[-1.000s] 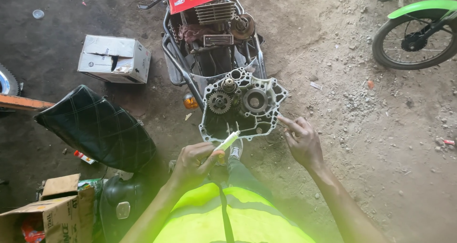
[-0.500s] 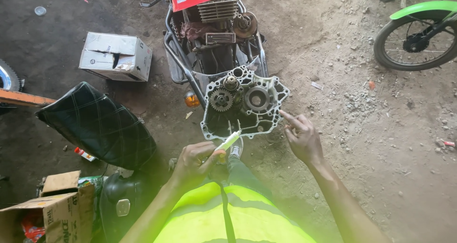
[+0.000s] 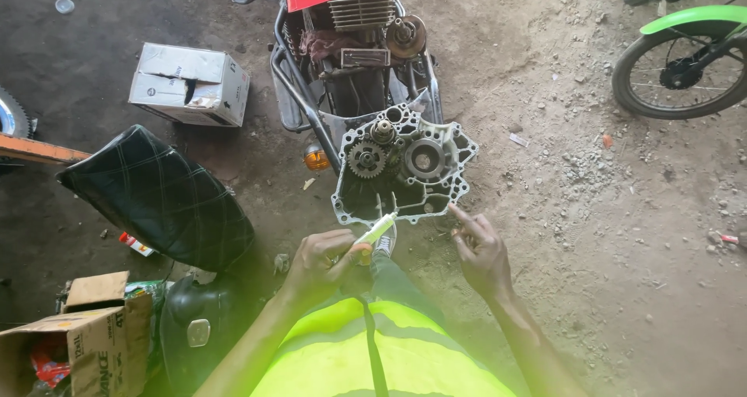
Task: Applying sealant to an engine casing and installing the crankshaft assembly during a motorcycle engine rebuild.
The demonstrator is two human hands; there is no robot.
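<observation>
A metal engine crankcase half with exposed gears lies on the dirt floor in front of me, its open face up. My left hand grips a small pale tube whose tip points at the lower rim of the case. My right hand hovers by the lower right edge of the case, fingers spread, index finger extended toward the rim, nothing in it. My legs in bright yellow-green trousers fill the bottom centre.
A stripped motorcycle frame with engine stands behind the case. A black quilted seat and a white carton lie to the left, a brown cardboard box at bottom left, a green-fendered wheel at top right.
The view has shifted slightly; both hands stay at the lower rim of the case, the tube tip still against it.
</observation>
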